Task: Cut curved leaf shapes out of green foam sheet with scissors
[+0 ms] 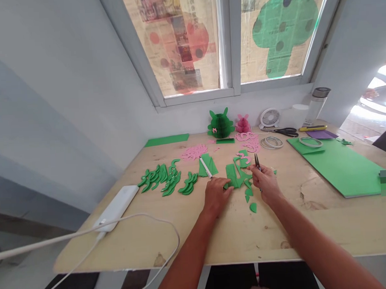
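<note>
My right hand (pixel 265 183) grips small scissors (pixel 257 160), their dark blades pointing away from me. To its left, my left hand (pixel 217 195) rests low over the table, thumb and fingers closed at the near edge of a folded green paper piece (pixel 232 175). Cut green paper scraps (pixel 249 192) lie between the hands. Just beyond my left hand, a white pen (pixel 206 167) lies on another green paper piece (pixel 213 164). Curved green paper cutouts (pixel 171 178) are heaped at the left, with pink cutouts (pixel 194 152) behind them.
Green honeycomb-paper figure (pixel 221 124) and a pink one (pixel 243 123) stand by the wall. A fan (pixel 270 117), black scissors (pixel 285 132), tape rolls (pixel 272 142) and a bottle (pixel 316 106) are back right. Green sheets (pixel 337 168) lie right; a white power bank (pixel 117 207) with cable lies left.
</note>
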`<state>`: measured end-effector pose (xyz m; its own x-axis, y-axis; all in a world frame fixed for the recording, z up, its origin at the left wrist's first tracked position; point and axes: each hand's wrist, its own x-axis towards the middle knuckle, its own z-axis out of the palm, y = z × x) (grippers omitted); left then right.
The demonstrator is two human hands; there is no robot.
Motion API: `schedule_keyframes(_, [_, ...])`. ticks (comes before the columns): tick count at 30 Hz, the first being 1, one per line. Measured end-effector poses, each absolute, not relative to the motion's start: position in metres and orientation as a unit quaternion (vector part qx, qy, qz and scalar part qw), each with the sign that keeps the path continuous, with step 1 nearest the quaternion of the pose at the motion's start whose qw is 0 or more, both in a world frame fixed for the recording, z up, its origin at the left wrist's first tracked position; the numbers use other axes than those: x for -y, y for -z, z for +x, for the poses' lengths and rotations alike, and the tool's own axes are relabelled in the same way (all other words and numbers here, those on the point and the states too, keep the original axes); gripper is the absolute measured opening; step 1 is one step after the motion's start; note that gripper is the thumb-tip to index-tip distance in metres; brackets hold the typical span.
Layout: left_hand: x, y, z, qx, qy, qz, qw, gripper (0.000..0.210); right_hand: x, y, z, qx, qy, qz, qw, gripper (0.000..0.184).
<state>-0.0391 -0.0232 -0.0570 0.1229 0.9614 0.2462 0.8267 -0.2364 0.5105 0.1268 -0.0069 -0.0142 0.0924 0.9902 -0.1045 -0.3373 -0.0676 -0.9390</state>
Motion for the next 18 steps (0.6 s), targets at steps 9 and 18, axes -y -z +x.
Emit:
schedule_keyframes(9, [0.023, 0.057, -0.034, -0.599, -0.242, 0.756, 0.101, 0.019, 0.0, 0.021, 0.131, 0.361, -0.57, -0.453, 0.583, 0.026])
schedule_keyframes(18, [0.023, 0.052, -0.031, -0.61, -0.229, 0.753, 0.094, 0.024, -0.004, 0.027, 0.133, 0.362, -0.572, -0.455, 0.579, 0.027])
